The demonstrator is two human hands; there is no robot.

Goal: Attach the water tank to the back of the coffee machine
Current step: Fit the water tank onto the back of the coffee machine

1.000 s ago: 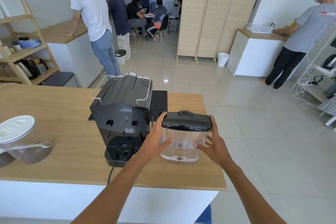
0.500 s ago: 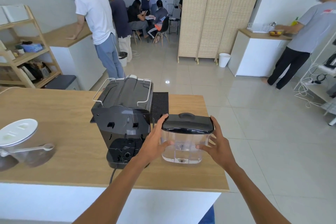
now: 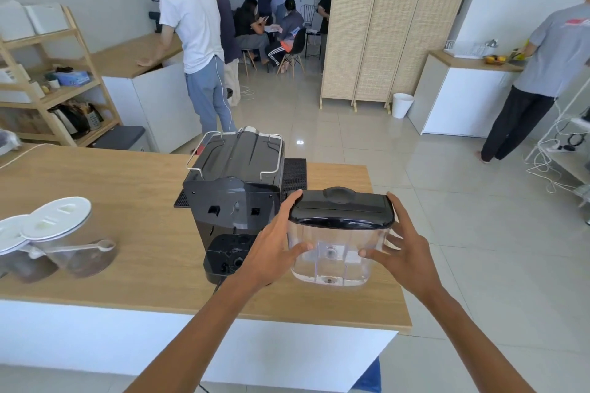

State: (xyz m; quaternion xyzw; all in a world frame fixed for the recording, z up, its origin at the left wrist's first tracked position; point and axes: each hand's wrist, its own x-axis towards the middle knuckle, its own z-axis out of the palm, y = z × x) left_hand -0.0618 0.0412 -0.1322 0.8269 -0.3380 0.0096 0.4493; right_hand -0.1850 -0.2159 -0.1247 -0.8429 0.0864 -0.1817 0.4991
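Both hands on the water tank [image 3: 338,252]: left hand [image 3: 271,252] wrapped on its left side, thumb across the clear front, fingers up by the lid; right hand [image 3: 405,255] on the right side, thumb on the front, fingers spread around the back edge. Tank is clear plastic with a black lid [image 3: 341,210], upright, near the right front part of the desk [image 3: 134,201]; can't tell if its base is touching the wood or just off it. It sits just right of the coffee machine [image 3: 236,198], not docked. Machine's back faces the camera, empty tank seat [image 3: 228,257] showing at its base, black mat [image 3: 295,171] under and behind it. Far left on the desk: two white-lidded jars [image 3: 64,233], scoop [image 3: 86,247] leaning on the nearer one.
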